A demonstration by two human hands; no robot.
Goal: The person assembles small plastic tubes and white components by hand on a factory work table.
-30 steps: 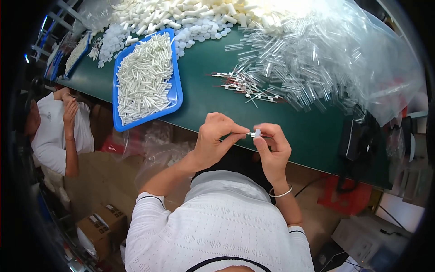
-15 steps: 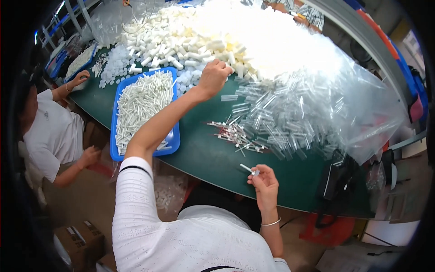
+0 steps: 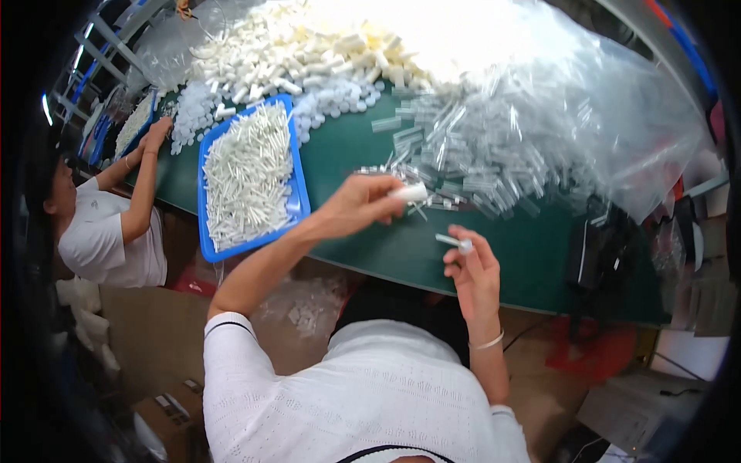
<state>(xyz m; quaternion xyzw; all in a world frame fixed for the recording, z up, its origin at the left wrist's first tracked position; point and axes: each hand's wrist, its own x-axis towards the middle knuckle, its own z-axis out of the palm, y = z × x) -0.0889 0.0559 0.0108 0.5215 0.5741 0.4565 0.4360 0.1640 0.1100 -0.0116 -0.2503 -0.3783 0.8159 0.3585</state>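
Observation:
My left hand is closed on a short white cylinder, gripping it between thumb and fingers over the table. To its right, my right hand pinches a thin white stick with a small translucent round piece at the finger end. Just beyond my left hand lies a small pile of thin sticks with white and dark red parts. A blue tray heaped with thin white sticks stands left of my hands.
White cylinders are heaped at the back, beside translucent round caps. Clear tubes spill from a plastic bag at right. Along the green table's left side sits another person, hands near another tray.
My left hand has come back from the white heap toward my right hand, now with a white cylinder in it. The view has shifted. The other person's hands have moved together near their tray.

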